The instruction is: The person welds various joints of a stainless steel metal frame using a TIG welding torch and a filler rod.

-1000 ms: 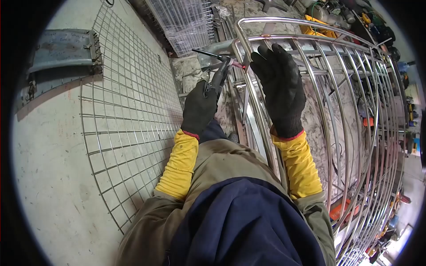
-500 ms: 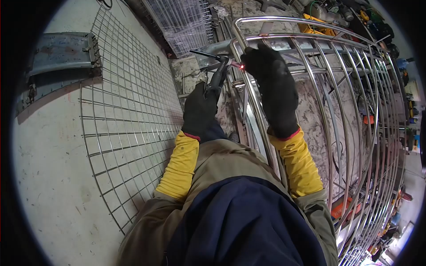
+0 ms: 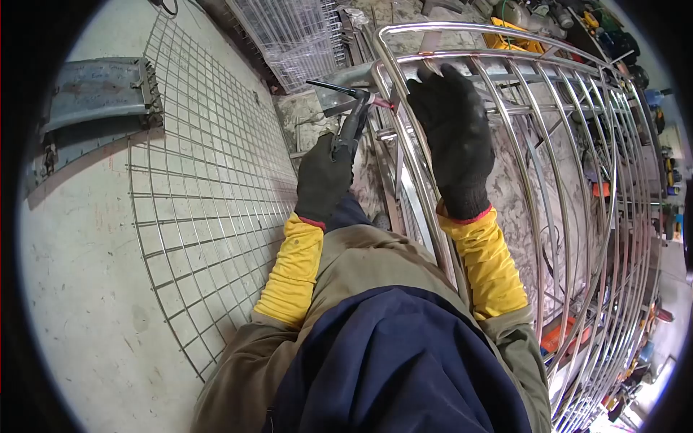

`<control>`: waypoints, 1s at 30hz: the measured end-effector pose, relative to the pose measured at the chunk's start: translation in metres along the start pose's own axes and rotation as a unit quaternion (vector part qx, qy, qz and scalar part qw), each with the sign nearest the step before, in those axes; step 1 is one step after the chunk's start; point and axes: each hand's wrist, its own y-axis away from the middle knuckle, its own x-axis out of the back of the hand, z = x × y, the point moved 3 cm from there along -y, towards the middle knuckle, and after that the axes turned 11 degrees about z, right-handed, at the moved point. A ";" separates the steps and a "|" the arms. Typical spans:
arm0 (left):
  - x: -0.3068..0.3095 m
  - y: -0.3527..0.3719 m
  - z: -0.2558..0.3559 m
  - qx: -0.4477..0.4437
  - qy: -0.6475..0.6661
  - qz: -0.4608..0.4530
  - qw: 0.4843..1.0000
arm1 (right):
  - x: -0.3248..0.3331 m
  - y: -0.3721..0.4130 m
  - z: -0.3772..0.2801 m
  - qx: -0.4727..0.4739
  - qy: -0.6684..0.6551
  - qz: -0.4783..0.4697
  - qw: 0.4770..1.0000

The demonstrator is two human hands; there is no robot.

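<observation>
Nearest the camera: the person's torso in a navy garment (image 3: 390, 368) over an olive jacket, with a yellow sleeve (image 3: 296, 270) on each forearm. Both hands wear black knit gloves and are held apart, on either side of one curved upright bar.

1. The left hand (image 3: 325, 180) is closed around the handle of a welding torch (image 3: 354, 123). The torch runs up and to the right from the fist. Its head sits just beside the outer upright of the steel grille (image 3: 447, 27), near the right thumb. A thin dark rod projects from the torch head toward the left.

2. The right hand (image 3: 451, 137) lies against the grille bars with its back toward the camera, fingers pointing up toward the second cross rail. The palm is hidden, so it cannot be told whether this hand grips a bar or anything else. A small reddish spot shows between the torch head and the thumb (too small to identify).

3. The grille is a polished frame of curved parallel bars. It fills the right half of the view and reaches from beside the person's right arm to the far top rail.

To the left, a wire mesh panel (image 3: 209, 180) lies on a pale concrete surface (image 3: 79, 274). Beyond it sits a grey metal bracket (image 3: 94, 90). Farther off are stacked wire baskets (image 3: 296, 36) and assorted tools, including a yellow item (image 3: 516, 45).
</observation>
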 end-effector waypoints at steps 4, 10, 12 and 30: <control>0.000 0.000 0.007 -0.018 0.000 0.025 1.000 | -0.022 0.010 -0.002 -0.038 0.062 -0.137 0.988; -0.002 0.001 -0.001 -0.019 -0.035 0.017 0.999 | -0.015 0.009 0.006 -0.007 0.148 -0.141 0.979; 0.001 -0.001 0.002 -0.001 -0.019 0.003 1.000 | -0.013 0.007 0.003 -0.011 0.102 -0.116 0.988; 0.001 0.003 0.010 -0.003 -0.047 -0.009 0.999 | -0.018 0.016 0.003 -0.031 0.112 -0.208 0.971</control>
